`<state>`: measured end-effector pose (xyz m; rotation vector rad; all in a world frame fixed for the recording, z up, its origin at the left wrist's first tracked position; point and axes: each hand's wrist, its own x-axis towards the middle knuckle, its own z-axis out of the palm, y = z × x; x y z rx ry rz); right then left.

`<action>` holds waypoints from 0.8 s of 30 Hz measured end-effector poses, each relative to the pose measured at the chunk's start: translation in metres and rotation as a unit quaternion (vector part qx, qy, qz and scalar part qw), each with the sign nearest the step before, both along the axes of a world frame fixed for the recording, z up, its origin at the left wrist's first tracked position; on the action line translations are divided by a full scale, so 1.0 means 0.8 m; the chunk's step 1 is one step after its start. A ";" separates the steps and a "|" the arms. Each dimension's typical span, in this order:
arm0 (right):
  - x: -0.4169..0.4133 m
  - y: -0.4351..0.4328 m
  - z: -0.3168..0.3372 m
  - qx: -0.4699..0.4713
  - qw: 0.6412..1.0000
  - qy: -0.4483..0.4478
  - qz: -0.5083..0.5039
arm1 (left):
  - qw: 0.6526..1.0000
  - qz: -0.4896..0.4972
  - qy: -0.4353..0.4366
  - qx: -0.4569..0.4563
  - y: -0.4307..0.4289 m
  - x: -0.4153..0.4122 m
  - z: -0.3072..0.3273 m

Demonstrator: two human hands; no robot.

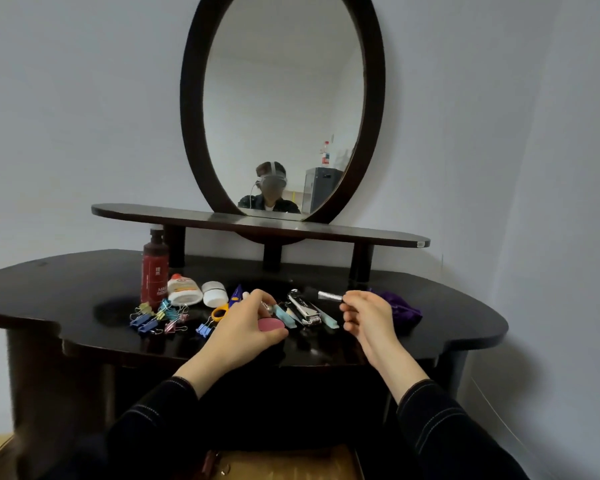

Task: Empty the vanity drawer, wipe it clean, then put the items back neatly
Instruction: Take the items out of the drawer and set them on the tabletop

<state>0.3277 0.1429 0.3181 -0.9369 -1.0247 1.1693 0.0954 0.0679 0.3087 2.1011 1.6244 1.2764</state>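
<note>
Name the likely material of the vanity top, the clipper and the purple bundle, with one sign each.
Vanity top: dark lacquered wood, probably; glossy reflections. Clipper: polished metal; bright mirror glints. Purple bundle: soft cloth, seemingly; crumpled folds.

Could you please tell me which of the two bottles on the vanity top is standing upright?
The dark red bottle at the back left stands upright; the white bottle just right of it lies on its side.

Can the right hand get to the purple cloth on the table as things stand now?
Probably yes: the purple cloth lies just beside the right hand, with nothing between them. But its fingers pinch a silver tube, which may need setting down first.
</note>
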 end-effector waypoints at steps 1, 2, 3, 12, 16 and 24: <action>0.002 0.003 0.000 0.003 1.000 -0.010 -0.017 | 1.000 0.009 0.002 0.002 0.002 0.000 0.000; 0.002 0.006 0.000 0.008 0.999 -0.035 -0.034 | 1.000 0.015 0.010 0.008 0.004 0.000 -0.001; 0.000 0.008 -0.001 0.015 0.996 -0.076 -0.047 | 0.999 0.022 0.024 0.018 0.006 0.001 -0.003; -0.023 0.010 -0.007 0.094 0.903 -0.417 -0.050 | 0.995 0.074 -0.014 0.059 0.001 0.004 -0.011; -0.016 0.007 -0.012 0.088 0.946 -0.306 -0.060 | 0.982 0.124 -0.049 0.132 -0.026 0.009 -0.020; -0.016 -0.013 -0.017 0.129 0.890 -0.417 -0.133 | 0.960 0.038 -0.009 0.277 -0.131 -0.016 -0.133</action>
